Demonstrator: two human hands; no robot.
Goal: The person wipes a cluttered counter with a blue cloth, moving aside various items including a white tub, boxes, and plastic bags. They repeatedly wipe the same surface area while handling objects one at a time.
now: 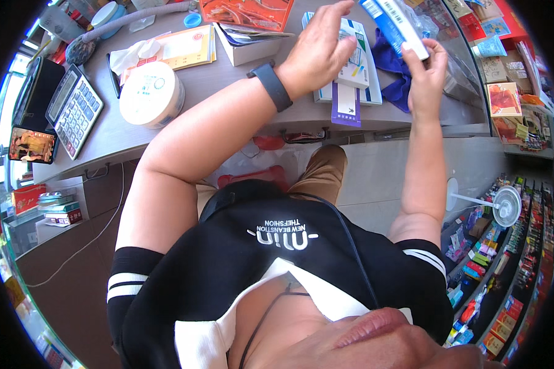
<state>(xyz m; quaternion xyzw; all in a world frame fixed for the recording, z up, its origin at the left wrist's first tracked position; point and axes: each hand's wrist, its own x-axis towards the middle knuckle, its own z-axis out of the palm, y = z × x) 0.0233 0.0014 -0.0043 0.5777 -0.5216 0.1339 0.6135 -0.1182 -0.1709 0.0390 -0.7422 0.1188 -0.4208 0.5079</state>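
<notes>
My right hand [427,76] grips a slim blue-and-white carton [394,28] by its near end, between thumb and fingers. A barcode and writing face up on it. To the left, my left hand [315,54], below a dark wristband, has its fingers stretched out and thumb apart, with nothing visible in it. That hand overlaps a small white carton [358,79] lying on a larger flat white-and-green box [373,92]; whether it touches them I cannot tell. A purple-edged paper strip [346,110] sticks out from under the small carton. Beside them lies a crumpled purple cloth [391,64].
Left on the desk [203,97] are a round cream tub [147,94], a calculator [74,110], a phone [32,145] and envelopes [189,48]. A white box [249,46] stands near my left wrist. Stocked shelves [494,276] and a glass-edged counter [478,92] are at right.
</notes>
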